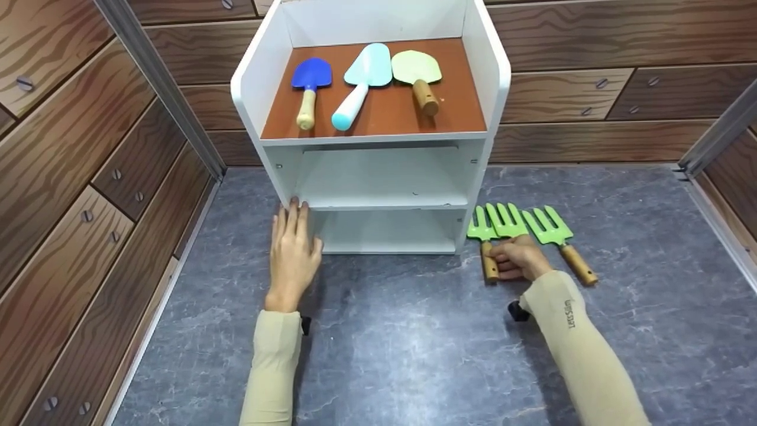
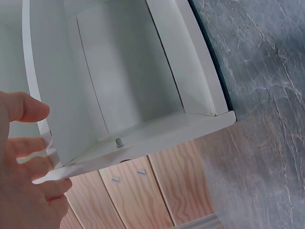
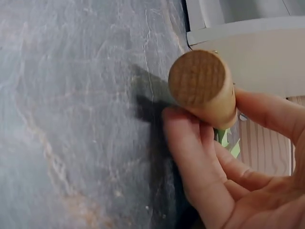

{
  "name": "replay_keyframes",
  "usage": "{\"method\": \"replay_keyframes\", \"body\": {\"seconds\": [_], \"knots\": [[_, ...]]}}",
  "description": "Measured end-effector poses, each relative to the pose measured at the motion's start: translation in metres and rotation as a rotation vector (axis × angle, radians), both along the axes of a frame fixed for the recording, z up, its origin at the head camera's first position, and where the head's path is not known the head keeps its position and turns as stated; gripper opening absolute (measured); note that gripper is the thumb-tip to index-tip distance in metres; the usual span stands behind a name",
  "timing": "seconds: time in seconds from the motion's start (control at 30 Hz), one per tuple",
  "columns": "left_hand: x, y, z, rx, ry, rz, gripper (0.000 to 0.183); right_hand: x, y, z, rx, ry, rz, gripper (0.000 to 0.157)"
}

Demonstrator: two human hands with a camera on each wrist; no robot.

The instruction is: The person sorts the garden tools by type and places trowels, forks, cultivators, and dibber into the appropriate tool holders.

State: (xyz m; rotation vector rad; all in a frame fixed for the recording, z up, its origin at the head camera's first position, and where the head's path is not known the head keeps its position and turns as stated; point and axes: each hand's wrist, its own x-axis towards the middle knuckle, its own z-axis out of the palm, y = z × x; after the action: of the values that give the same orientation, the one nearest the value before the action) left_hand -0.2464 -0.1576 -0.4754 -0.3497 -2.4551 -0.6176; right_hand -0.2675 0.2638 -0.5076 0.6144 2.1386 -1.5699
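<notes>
In the head view my left hand (image 1: 291, 254) rests with extended fingers against the left front edge of a white shelf unit (image 1: 378, 208). The left wrist view shows those fingertips (image 2: 56, 188) right at the side panel, beside the end of a shelf board. To the right of the unit, my right hand (image 1: 520, 258) pinches the wooden handle of a green hand fork (image 1: 490, 269), the leftmost of three. Thumb and fingers stand on either side of the round handle end (image 3: 198, 78) in the right wrist view. A second hand fork (image 1: 510, 222) is partly covered by this hand.
The third hand fork (image 1: 578, 265) lies farther right on the grey marbled floor (image 1: 402, 355). On the unit's brown top lie a blue trowel (image 1: 311, 74), a light-blue trowel (image 1: 369, 65) and a pale-green trowel (image 1: 417, 66). Wood-patterned walls (image 1: 562, 94) stand behind and at both sides.
</notes>
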Motion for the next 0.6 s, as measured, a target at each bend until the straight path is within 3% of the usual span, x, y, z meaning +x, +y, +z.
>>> {"method": "replay_keyframes", "body": {"seconds": [0.17, 0.6], "knots": [[0.001, -0.001, 0.001, -0.007, -0.006, -0.002, 0.060, 0.000, 0.004, 0.000, -0.070, -0.010, 0.027, 0.050], [0.001, -0.001, 0.002, -0.012, -0.004, -0.007, 0.061, 0.003, 0.011, -0.005, -0.230, 0.005, 0.143, 0.061]]}}
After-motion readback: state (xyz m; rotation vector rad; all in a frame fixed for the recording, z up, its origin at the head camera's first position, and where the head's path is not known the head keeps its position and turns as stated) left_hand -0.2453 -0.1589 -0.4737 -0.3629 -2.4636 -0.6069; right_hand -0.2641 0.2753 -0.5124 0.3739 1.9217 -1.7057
